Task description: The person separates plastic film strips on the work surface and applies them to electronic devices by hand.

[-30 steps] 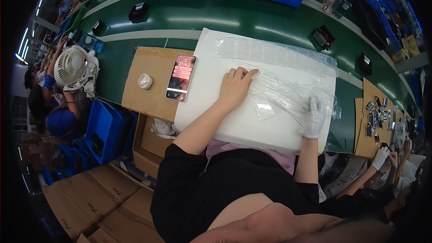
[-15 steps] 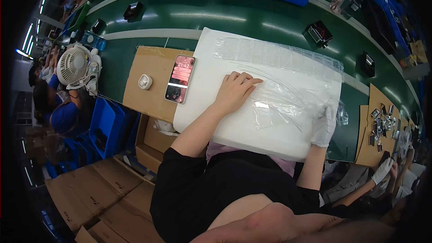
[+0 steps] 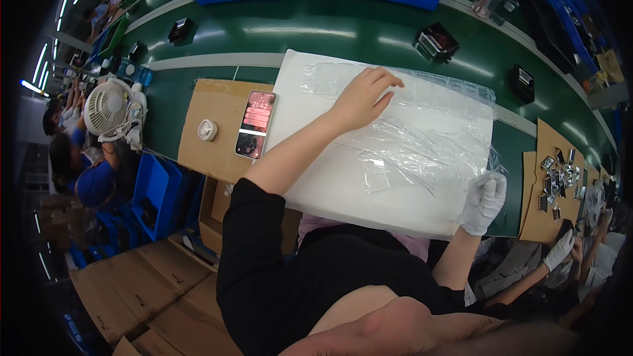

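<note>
Plastic bags (image 3: 422, 138) lie in a clear, crinkly pile on the white foam board (image 3: 343, 184), where the gloved right hand (image 3: 483, 202) pinches the near corner and the bare left hand (image 3: 364, 97) presses flat farther back, seemingly smoothing them before lifting one.

The bare left hand (image 3: 361, 97) is pressing flat on clear plastic bags (image 3: 422, 138) lying on a white sheet (image 3: 330, 184) on the worktop (image 3: 217, 39), while the gloved right hand (image 3: 483, 202) is gripping their near corner.
</note>
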`<state>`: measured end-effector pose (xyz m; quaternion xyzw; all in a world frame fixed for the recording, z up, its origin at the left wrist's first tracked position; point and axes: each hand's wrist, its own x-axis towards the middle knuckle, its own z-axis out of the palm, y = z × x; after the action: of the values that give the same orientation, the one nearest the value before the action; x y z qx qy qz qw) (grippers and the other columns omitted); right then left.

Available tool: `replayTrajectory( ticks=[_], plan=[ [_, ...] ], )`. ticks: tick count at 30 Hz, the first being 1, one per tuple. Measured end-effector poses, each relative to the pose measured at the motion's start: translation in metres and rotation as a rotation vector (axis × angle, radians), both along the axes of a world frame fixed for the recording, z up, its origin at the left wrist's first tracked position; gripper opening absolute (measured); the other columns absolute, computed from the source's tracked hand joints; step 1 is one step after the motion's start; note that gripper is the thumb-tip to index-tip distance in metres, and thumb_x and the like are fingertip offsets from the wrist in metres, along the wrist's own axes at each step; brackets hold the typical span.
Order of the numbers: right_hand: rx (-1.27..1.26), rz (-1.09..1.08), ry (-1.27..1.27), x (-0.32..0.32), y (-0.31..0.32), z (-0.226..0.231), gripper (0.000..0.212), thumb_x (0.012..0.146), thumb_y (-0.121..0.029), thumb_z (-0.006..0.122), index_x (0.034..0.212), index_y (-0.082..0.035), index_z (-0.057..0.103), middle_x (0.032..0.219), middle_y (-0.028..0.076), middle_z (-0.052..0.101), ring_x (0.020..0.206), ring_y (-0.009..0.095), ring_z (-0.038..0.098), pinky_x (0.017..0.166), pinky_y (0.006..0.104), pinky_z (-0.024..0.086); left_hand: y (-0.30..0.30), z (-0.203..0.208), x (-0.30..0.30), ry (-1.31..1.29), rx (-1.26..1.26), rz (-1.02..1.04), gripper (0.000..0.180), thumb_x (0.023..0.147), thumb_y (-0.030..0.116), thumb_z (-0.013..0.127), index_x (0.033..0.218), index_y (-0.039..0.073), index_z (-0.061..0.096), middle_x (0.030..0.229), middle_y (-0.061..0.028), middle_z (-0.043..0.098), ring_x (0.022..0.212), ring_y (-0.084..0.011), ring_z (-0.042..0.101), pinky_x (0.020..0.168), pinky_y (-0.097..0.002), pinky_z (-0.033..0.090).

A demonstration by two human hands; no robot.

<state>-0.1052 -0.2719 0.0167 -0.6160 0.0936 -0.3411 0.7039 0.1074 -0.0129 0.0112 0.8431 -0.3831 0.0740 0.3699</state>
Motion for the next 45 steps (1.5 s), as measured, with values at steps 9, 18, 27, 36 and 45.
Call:
replayTrajectory(
  ticks=[9, 18, 27, 36, 45],
  plan=[
    [0.165, 0.001, 0.136, -0.024, 0.011, 0.016, 0.004, 0.095, -0.009, 0.064, 0.098, -0.006, 0.063, 0.077, 0.007, 0.065, 0.053, 0.007, 0.041, 0.051, 0.0188, 0.034, -0.072, -0.043, 0.106, -0.2, 0.207, 0.142, 0.044, 0.088, 0.009, 0.069, 0.13, 0.014, 0.058, 0.146, -0.0087, 0.051, 0.138, -0.0292, 0.046, 0.111, -0.0381, 0.043],
    [0.189, 0.04, 0.181, -0.018, 0.032, 0.023, 0.007, 0.093, -0.005, 0.063, 0.099, -0.004, 0.065, 0.074, 0.008, 0.066, 0.056, 0.007, 0.044, 0.053, 0.0184, 0.036, -0.067, -0.036, 0.145, -0.277, 0.466, 0.281, 0.078, 0.083, 0.035, 0.079, 0.148, 0.018, 0.039, 0.156, -0.0164, 0.039, 0.149, -0.0428, 0.028, 0.119, -0.0554, 0.029],
    [0.167, 0.186, 0.294, -0.011, 0.068, 0.025, 0.008, 0.092, -0.005, 0.064, 0.099, -0.003, 0.066, 0.078, 0.009, 0.067, 0.056, 0.008, 0.046, 0.055, 0.0186, 0.039, -0.072, -0.055, 0.155, 0.055, 0.065, 0.43, 0.11, 0.071, 0.043, 0.087, 0.154, 0.009, 0.023, 0.148, -0.0223, 0.04, 0.136, -0.047, 0.04, 0.116, -0.0576, 0.029],
    [0.119, 0.068, 0.39, 0.002, 0.056, 0.048, 0.012, 0.094, -0.005, 0.066, 0.106, -0.002, 0.063, 0.081, 0.006, 0.063, 0.063, 0.01, 0.055, 0.056, 0.0194, 0.043, -0.041, 0.021, 0.024, -0.124, -0.667, -0.101, 0.109, 0.06, 0.015, 0.093, 0.148, 0.012, 0.029, 0.142, -0.0151, 0.045, 0.128, -0.0334, 0.049, 0.111, -0.0417, 0.042],
    [-0.012, 0.325, 0.477, 0.043, 0.096, 0.077, 0.006, 0.095, -0.009, 0.068, 0.097, -0.004, 0.064, 0.076, 0.003, 0.062, 0.058, 0.007, 0.051, 0.048, 0.0188, 0.038, 0.016, -0.013, -0.069, 0.075, -0.687, -0.447, 0.108, 0.058, 0.007, 0.093, 0.146, 0.019, 0.032, 0.148, -0.014, 0.046, 0.137, -0.0363, 0.048, 0.117, -0.0506, 0.039]
  ],
)
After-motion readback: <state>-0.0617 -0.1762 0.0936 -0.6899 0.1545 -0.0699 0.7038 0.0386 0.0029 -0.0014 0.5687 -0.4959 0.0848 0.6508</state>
